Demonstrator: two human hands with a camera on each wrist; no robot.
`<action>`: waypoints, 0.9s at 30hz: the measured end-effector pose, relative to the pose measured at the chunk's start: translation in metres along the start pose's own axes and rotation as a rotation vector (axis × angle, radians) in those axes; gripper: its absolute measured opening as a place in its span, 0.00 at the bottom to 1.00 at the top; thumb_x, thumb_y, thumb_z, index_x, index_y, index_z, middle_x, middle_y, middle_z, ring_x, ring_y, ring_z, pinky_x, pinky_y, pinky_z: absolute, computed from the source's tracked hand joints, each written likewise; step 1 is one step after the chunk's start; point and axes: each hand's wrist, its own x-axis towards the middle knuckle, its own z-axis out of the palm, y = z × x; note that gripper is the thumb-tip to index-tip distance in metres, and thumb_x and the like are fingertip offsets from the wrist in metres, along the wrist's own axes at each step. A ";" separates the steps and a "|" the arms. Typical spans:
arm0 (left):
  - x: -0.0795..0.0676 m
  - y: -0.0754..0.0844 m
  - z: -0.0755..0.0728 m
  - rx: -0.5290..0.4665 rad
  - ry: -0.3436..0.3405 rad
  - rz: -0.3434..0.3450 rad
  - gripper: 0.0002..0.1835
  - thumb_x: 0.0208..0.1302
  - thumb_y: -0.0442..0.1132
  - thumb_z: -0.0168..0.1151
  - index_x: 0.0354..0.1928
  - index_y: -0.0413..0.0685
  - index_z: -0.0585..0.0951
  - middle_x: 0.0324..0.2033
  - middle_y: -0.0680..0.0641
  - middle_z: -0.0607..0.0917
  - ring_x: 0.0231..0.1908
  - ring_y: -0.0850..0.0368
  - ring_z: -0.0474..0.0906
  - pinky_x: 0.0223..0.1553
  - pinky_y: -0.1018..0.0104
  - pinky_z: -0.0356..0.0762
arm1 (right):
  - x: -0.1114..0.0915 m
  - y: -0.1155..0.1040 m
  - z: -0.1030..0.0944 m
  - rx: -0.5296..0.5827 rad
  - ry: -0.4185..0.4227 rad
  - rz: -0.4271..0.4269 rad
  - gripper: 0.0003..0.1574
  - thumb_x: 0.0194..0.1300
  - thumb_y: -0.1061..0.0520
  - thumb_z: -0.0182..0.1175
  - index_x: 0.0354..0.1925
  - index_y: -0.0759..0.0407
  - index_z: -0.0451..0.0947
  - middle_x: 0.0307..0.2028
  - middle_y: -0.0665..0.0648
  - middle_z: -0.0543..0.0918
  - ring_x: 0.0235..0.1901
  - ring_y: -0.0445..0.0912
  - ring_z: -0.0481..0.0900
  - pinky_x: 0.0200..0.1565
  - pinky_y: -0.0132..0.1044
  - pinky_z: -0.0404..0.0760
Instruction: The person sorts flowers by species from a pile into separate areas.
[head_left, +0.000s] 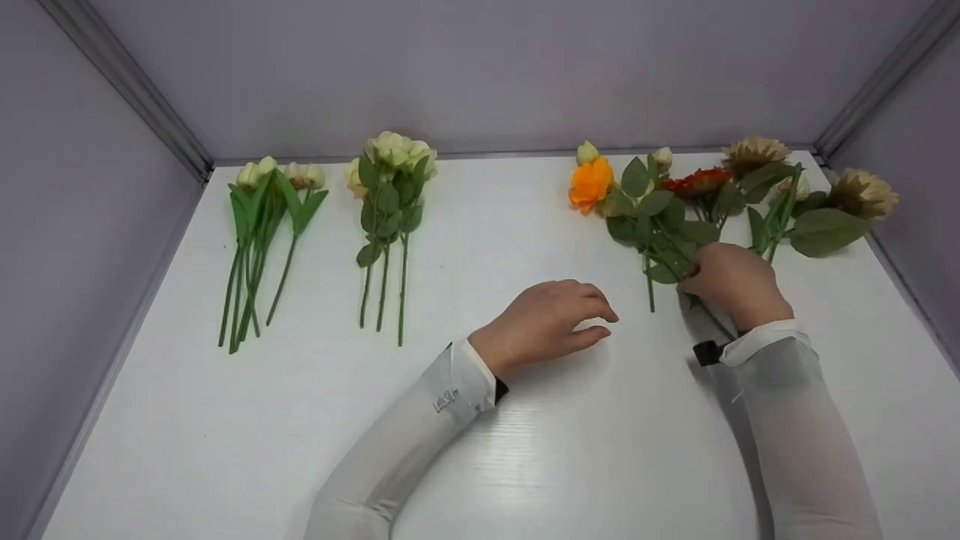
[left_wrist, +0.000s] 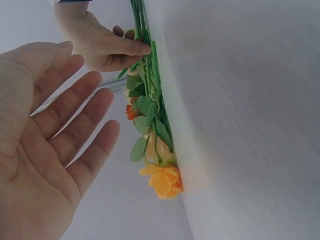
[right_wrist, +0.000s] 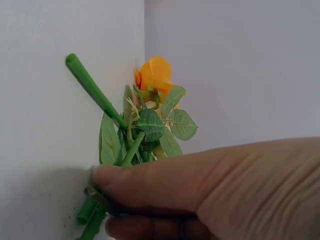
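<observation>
My right hand (head_left: 739, 281) is at the lower part of the flower pile on the right, thumb and fingers pinching a green flower stem (head_left: 711, 316). In the right wrist view the thumb (right_wrist: 150, 182) lies over the stems; which bloom the pinched stem bears I cannot tell. Around that hand are an orange flower (head_left: 590, 184), a red flower (head_left: 699, 182), beige flowers (head_left: 862, 195) and green leaves (head_left: 656, 206). My left hand (head_left: 551, 319) hovers over the middle of the table, holding nothing; its fingers (left_wrist: 85, 110) are spread and relaxed.
Pale tulips (head_left: 259, 174) with long stems lie at the table's back left. Beside them is a bunch of cream flowers (head_left: 397, 154). Grey panels (head_left: 510, 75) wall the white table (head_left: 502, 457) at the back and both sides.
</observation>
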 end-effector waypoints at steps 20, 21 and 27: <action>-0.001 -0.003 0.002 -0.041 -0.009 -0.017 0.12 0.66 0.48 0.54 0.46 0.57 0.83 0.44 0.63 0.79 0.45 0.67 0.74 0.47 0.72 0.69 | 0.001 0.004 -0.010 0.166 -0.116 0.018 0.15 0.61 0.52 0.56 0.32 0.64 0.80 0.22 0.59 0.76 0.22 0.50 0.72 0.22 0.41 0.70; -0.001 -0.003 0.002 -0.043 -0.008 -0.016 0.12 0.66 0.48 0.54 0.46 0.57 0.83 0.44 0.63 0.79 0.45 0.67 0.74 0.47 0.72 0.69 | 0.001 0.004 -0.010 0.180 -0.120 0.027 0.15 0.61 0.52 0.56 0.33 0.64 0.81 0.23 0.59 0.77 0.22 0.51 0.73 0.23 0.41 0.71; -0.001 -0.003 0.002 -0.050 -0.016 -0.024 0.13 0.66 0.48 0.53 0.46 0.58 0.83 0.43 0.63 0.79 0.44 0.67 0.74 0.47 0.73 0.69 | -0.001 0.001 -0.012 0.228 -0.140 0.051 0.19 0.63 0.49 0.56 0.42 0.63 0.80 0.27 0.62 0.80 0.27 0.55 0.76 0.25 0.44 0.73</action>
